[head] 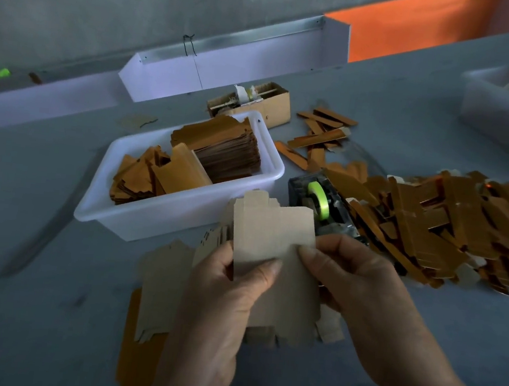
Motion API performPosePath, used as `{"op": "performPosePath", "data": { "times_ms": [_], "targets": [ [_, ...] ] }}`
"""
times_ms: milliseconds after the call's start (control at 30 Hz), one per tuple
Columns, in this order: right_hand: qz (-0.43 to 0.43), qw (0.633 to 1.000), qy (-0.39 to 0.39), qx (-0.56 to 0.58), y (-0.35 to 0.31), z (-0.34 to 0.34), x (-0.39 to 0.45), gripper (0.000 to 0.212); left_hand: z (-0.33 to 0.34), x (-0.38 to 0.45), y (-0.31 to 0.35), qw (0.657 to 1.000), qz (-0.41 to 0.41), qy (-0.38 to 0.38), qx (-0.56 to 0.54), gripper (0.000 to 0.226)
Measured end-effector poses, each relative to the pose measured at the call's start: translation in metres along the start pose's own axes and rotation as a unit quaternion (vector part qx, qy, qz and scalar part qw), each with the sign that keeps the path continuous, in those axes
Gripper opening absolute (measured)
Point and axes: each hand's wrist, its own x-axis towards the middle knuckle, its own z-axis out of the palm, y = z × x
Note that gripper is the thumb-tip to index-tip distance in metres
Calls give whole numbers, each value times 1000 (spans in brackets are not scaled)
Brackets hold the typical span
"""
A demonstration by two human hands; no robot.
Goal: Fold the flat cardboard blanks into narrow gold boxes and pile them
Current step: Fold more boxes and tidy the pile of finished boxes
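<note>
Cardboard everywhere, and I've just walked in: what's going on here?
A person is folding a flat cardboard blank, plain side up, gripping it with the left hand and the right hand. More blanks wait in the white tub. Finished gold boxes lie piled to the right, beside a tape dispenser.

Left hand [223, 287] bare; right hand [359, 287] bare; forearms unsleeved

A tape holder [324, 207] with a bright green roll sits in the middle of the grey table [41, 184]. A small brown cardboard box [269, 104] (something white pokes out) sits near the far edge. A white wall [230, 63] runs along that edge.
</note>
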Motion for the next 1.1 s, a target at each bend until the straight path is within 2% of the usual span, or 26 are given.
{"op": "performPosePath", "data": {
  "times_ms": [133,333,433,567,733,833,933,1033,1100],
  "targets": [
    [-1,1000,-16,8,4,-6,-4,27,4,-1,-3,1000,6,-5,13,20],
    [-11,1000,-27,5,7,-14,-8,22,8,-3,-2,999,22,-18,16,8],
    [-14,999,-40,16,6,-18,-9,20,10,-4,-1,999,30,-20,16,7],
    [-14,997,-57,43,5,-21,-11,15,12,-5,-1,999,31,-32,21,18],
    [-13,998,-37,44,7,-23,-11,19,18,-4,0,998,50,-11,26,17],
    [-28,1000,-9,-2,5,-21,-12,19,22,-4,-2,997,61,3,37,14],
    [-69,992,52,-97,1,-15,-18,2,25,-3,-5,995,78,27,59,12],
    [-158,947,116,-254,-1,-6,-25,10,28,-4,-5,990,100,45,88,10],
    [-190,940,112,-262,-3,0,-30,18,29,-6,-3,992,92,30,84,8]
  ]
}}
